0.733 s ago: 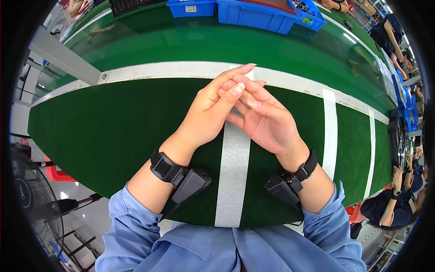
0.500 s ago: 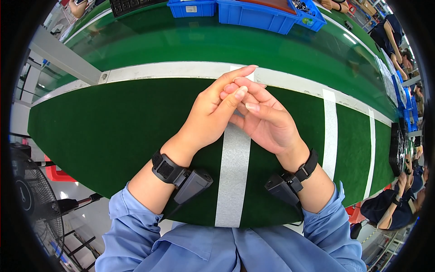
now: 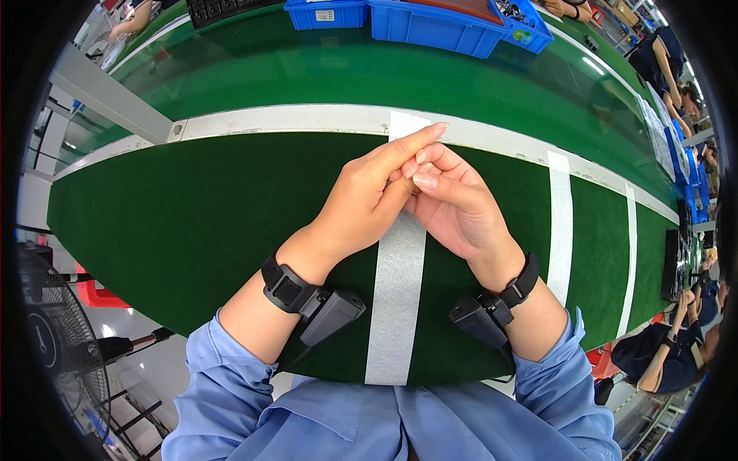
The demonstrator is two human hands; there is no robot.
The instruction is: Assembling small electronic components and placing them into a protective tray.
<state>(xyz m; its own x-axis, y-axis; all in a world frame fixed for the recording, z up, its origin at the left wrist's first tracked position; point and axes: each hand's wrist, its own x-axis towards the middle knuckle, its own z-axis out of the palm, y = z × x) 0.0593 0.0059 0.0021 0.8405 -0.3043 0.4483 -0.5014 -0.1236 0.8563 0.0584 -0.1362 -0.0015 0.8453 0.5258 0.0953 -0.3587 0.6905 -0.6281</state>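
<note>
My left hand (image 3: 357,194) and my right hand (image 3: 462,210) meet over the middle of the green mat (image 3: 231,207). The left index finger stretches forward past the right fingertips. My right thumb and curled fingers close round the left thumb's tip. The other left fingers are mostly hidden behind the right hand, and no separate object shows between the two. A grey-white strip (image 3: 395,307) runs along the mat beneath them. Each wrist has a black strap with a dark box-shaped device, the left device (image 3: 332,316) and the right device (image 3: 480,316) both resting inward.
Beyond the mat's white rail (image 3: 292,119) lies a glossy green surface with blue bins (image 3: 434,31) and a black keyboard (image 3: 223,9). A grey post (image 3: 115,96) rises at the left, near a fan (image 3: 58,338). Co-workers (image 3: 665,357) sit to the right.
My left thumb has slid down and in under the right thumb. The left index tip has shifted slightly right, and the right fingers have curled more tightly.
</note>
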